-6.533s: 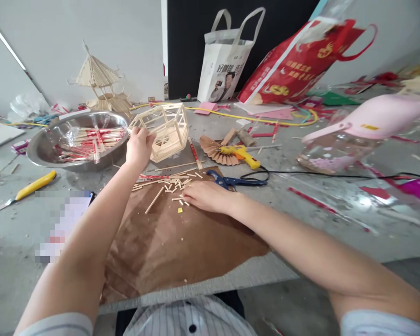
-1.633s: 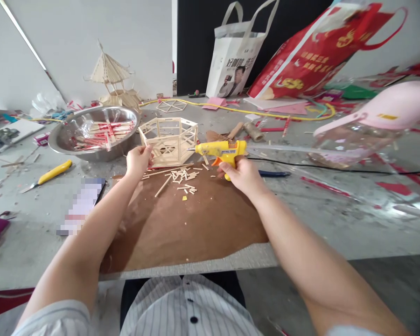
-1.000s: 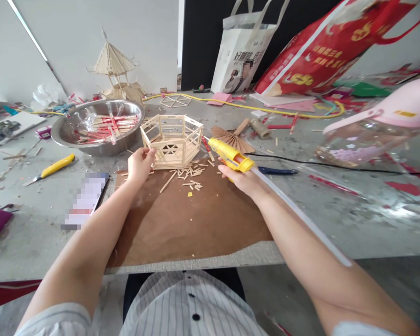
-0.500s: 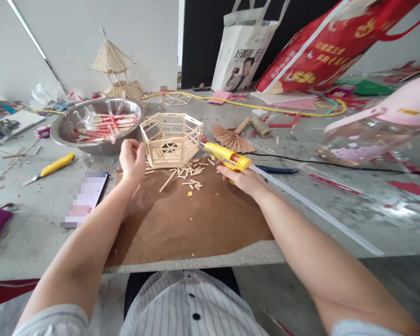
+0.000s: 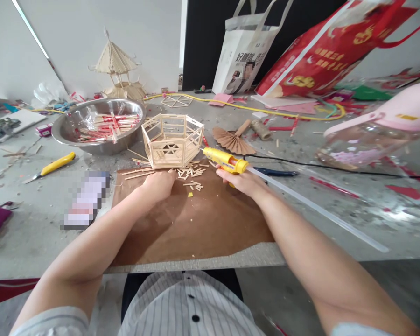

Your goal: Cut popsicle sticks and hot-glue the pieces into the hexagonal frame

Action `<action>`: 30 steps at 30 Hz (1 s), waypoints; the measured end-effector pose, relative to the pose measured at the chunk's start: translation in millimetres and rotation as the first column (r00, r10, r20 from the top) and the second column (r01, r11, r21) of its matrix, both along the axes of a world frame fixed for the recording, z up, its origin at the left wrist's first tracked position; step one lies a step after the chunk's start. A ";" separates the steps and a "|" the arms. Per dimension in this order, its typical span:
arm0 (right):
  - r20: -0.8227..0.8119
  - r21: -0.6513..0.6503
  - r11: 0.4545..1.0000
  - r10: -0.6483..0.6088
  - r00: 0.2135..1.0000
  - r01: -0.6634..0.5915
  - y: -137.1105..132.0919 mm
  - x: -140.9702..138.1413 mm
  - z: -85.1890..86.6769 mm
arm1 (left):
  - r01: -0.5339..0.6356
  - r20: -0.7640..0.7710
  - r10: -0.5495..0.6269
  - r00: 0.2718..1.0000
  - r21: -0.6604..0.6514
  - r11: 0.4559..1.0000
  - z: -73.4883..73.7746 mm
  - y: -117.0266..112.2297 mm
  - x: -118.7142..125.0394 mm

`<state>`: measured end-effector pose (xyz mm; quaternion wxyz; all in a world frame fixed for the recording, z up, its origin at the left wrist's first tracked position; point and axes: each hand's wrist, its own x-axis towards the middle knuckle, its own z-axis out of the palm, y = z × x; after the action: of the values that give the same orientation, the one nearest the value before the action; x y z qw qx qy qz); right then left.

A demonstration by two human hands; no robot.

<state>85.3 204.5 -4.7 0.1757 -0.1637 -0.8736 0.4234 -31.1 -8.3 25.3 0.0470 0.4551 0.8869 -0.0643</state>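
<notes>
A hexagonal frame of pale wooden sticks (image 5: 172, 140) stands at the far edge of a brown paper sheet (image 5: 192, 219). Short cut stick pieces (image 5: 191, 173) lie scattered in front of it. My left hand (image 5: 159, 183) rests knuckles-up on the paper among those pieces, fingers curled down; whatever they pinch is hidden. My right hand (image 5: 243, 179) grips a yellow glue gun (image 5: 224, 160), its nozzle pointing left at the frame's right corner. A clear glue stick (image 5: 318, 211) trails out of the gun's back.
A steel bowl (image 5: 68, 136) of red-wrapped sticks sits at the back left, a stick pagoda (image 5: 116, 70) behind it. A yellow-handled knife (image 5: 51, 166), a phone (image 5: 87, 198), blue scissors (image 5: 276, 172), a paper fan (image 5: 233, 140), two bags (image 5: 247, 51) and a pink-lidded jar (image 5: 374, 130) surround the paper.
My left hand has let go of the frame's left side and dropped to the loose stick pieces on the paper. The glue gun has stayed near the frame's right corner.
</notes>
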 end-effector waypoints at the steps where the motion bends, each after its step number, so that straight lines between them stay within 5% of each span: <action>1: 0.013 0.022 1.000 -0.001 1.000 0.001 0.5 -0.4 -0.4 | 0.013 0.017 -0.012 1.000 -0.001 1.000 1.4 -1.0 -1.7; 11: 0.019 0.087 0.996 0.011 1.000 -0.013 0.1 -1.7 2.4 | -0.001 0.201 0.003 0.980 -0.011 1.000 8.8 -7.5 -17.5; 17: 0.053 0.093 0.995 0.015 0.998 -0.020 5.4 -2.4 -3.4 | 0.027 0.237 -0.051 0.970 0.103 0.994 8.1 -4.8 -19.6; 24: 0.073 0.017 1.000 -0.022 0.997 0.021 7.2 -1.1 -7.4 | -0.025 0.041 0.015 0.999 0.267 0.963 -5.4 -3.4 -32.7; 30: 0.067 -0.040 0.999 -0.027 0.997 0.030 10.1 -0.9 -8.8 | -0.051 -0.013 0.057 0.998 0.265 0.963 -8.8 -7.1 -42.6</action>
<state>84.4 214.6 -13.5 0.1490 -0.1936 -0.8677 0.4330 -73.8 -15.4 16.6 -0.0215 0.4324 0.9000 0.0511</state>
